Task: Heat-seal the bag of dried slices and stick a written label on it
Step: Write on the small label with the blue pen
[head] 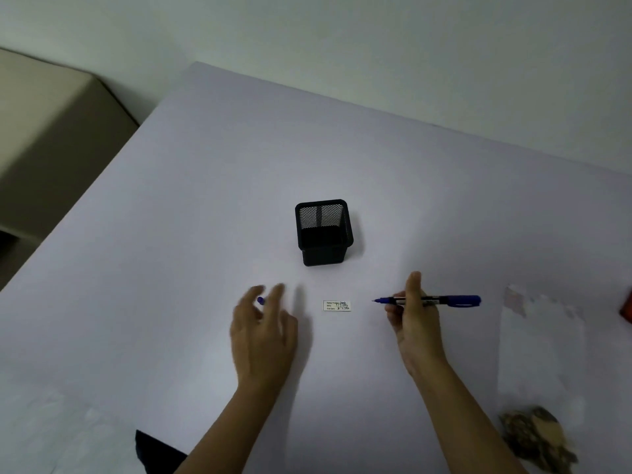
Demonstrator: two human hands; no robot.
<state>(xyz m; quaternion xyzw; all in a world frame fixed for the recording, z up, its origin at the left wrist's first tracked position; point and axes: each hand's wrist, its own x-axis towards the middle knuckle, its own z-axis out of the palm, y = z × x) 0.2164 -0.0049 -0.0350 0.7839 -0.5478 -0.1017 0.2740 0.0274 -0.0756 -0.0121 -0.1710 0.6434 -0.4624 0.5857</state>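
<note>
Head view looks down on a white bench [205, 217] with a black mesh pen pot [323, 230] standing upright near its middle. Just in front of the pot, between the two hands, lies the label [337, 305], flat on the bench, its long axis running left to right and its lines of writing facing up. It is a small slip of paper, likely very light and limp; it should lift best by one short edge or a corner, pinched gently so it does not curl or stick to itself.

Right hand [415, 323] has its fingers closed around a blue pen [431, 300], which lies level, nib toward the label and capped end pointing right. Left hand [263, 328] hovers with fingers spread loosely; a small blue piece [261, 300] shows at its fingertips, perhaps the pen cap, though blur makes it hard to tell whether it is held.

At the far right lies a pale, see-through bag [540, 340], flat and seemingly empty, and the dried slices [537, 436] sit in a loose heap near its front end. Thin film like that should be soft and slippery.
</note>
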